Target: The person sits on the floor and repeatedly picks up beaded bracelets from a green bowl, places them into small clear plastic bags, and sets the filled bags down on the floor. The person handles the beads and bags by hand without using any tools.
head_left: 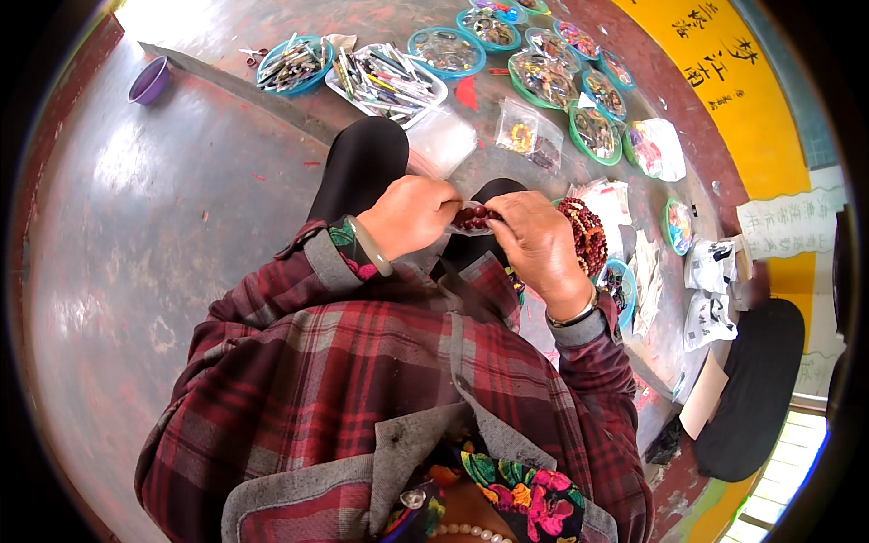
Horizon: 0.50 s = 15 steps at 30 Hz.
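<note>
Seemingly a workroom: basins of small items crowd the grey floor.

The person's left hand and right hand nearly meet, each with fingers curled into a pinch, backs upward. The left forearm and right forearm reach forward, slanting inward.

Large black Chinese characters are running in slanting columns across a bright yellow, flat wall panel, with smaller ones trailing after them (these last are blurring too much to read). Fainter dark writing is filling a pale, wavy-edged paper sheet nearby. On two crumpled white plastic bags, black print is showing, its wording looking too small to make out.
</note>
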Each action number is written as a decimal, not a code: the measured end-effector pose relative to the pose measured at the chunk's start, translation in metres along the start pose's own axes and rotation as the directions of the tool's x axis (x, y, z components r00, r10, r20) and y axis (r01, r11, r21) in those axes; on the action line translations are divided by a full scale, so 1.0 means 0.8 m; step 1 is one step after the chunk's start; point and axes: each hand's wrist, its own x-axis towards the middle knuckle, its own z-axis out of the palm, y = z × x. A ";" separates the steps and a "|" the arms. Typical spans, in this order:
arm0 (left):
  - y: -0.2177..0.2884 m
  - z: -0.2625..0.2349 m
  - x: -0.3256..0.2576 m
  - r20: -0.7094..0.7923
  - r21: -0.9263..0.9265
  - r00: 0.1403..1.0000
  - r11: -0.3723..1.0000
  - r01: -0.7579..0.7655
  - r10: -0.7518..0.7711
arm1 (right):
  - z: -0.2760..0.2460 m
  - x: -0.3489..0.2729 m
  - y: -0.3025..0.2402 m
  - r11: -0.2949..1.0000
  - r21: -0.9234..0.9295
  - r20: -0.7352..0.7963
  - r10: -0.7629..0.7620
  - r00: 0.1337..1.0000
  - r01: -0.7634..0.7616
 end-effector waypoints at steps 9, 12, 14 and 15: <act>-0.001 -0.005 -0.001 0.017 -0.046 1.000 0.999 0.020 -0.020 | 0.030 0.008 -0.004 0.963 -0.201 0.101 -0.161 0.982 0.179; -0.004 -0.004 -0.001 0.038 -0.090 0.998 0.995 0.053 -0.049 | 0.036 0.008 -0.002 0.967 -0.179 0.096 -0.165 0.982 0.180; -0.006 -0.003 -0.001 0.042 -0.114 0.996 0.990 0.082 -0.077 | 0.036 0.008 0.001 0.979 -0.123 0.072 -0.151 0.986 0.159; -0.008 -0.004 -0.001 0.046 -0.114 0.997 0.991 0.073 -0.068 | 0.034 0.007 0.004 0.990 -0.078 0.014 -0.114 0.993 0.114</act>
